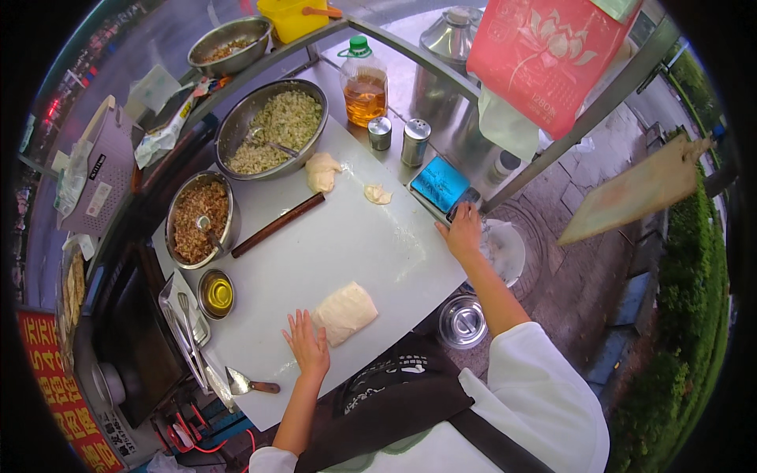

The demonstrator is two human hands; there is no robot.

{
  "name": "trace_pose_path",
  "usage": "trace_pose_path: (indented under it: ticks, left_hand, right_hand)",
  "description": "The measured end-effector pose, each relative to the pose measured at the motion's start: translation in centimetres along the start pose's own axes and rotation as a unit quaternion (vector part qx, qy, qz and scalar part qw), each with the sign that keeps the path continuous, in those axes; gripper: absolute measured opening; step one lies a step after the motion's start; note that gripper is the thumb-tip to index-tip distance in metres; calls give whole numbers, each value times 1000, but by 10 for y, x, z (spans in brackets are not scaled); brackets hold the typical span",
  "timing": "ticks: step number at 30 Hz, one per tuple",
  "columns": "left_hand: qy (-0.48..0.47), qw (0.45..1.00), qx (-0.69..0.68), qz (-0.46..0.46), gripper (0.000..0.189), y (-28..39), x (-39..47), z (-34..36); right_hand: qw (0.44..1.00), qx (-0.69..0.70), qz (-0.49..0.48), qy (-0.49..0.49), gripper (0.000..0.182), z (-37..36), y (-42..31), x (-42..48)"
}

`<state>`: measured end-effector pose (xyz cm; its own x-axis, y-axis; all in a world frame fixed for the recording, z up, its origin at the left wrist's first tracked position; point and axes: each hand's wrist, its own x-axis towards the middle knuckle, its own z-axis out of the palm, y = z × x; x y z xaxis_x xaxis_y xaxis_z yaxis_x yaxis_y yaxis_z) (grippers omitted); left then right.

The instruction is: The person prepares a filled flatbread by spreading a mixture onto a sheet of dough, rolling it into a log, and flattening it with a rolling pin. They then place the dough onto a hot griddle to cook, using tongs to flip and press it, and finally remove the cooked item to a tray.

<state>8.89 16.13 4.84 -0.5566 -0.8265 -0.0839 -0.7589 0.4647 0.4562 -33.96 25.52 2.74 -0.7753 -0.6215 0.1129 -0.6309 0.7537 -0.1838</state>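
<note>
A folded slab of pale dough point(345, 313) lies on the white work board point(331, 248) close to my body. My left hand point(309, 346) rests flat at the dough's left side, fingers spread, holding nothing. At the board's right edge, my right hand point(463, 230) reaches the dark front end of a small flat device with a blue top point(440, 183), perhaps a scale. Its thumb is apart from the fingers, and the fingertips are partly hidden. A dark wooden rolling pin point(278, 224) lies farther up, near a dough lump point(322, 172) and a smaller dough piece point(377, 194).
Along the left stand bowls of chopped vegetable filling point(278, 133) and meat filling point(198, 222), an oil bowl point(216, 294) and a scraper point(251, 383). Behind are an oil jug point(365, 88) and shakers point(416, 142). A metal rail point(585, 124) crosses at right.
</note>
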Motion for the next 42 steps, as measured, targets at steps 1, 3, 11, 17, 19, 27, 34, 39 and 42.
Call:
trace_pose_path:
  ticks: [1,3,11,17,19,27,34,39,42]
  left_hand:
    - [4,1000,1,-3,57,0,-1,0]
    - [12,1000,1,-10,55,1,-3,1]
    - [38,999,-32,-19,46,19,-3,3]
    - [61,996,-38,-48,42,14,-12,3]
    - [64,996,-39,-46,41,17,-14,4]
    - [75,994,-42,-63,38,4,-26,2]
    - [53,997,-28,-52,35,7,-25,9]
    - [71,995,-55,-38,35,18,-18,-2]
    - [88,993,-55,-55,35,6,-28,-8]
  right_hand:
    - [1000,-14,-15,-13,86,-3,4,5]
    - [1000,7,-6,-19,85,-6,7,10]
    - [997,-26,-66,-2,89,-2,28,23]
    - [989,-56,-38,-134,86,-34,-7,39]
    - [988,-70,-76,-118,87,-40,-9,52]
    - [977,-42,-200,-57,84,10,-2,58]
    - [955,97,-273,-67,54,49,-42,51]
    - [985,101,-141,-9,46,46,-17,110]
    - [990,-35,-139,14,95,12,-37,120]
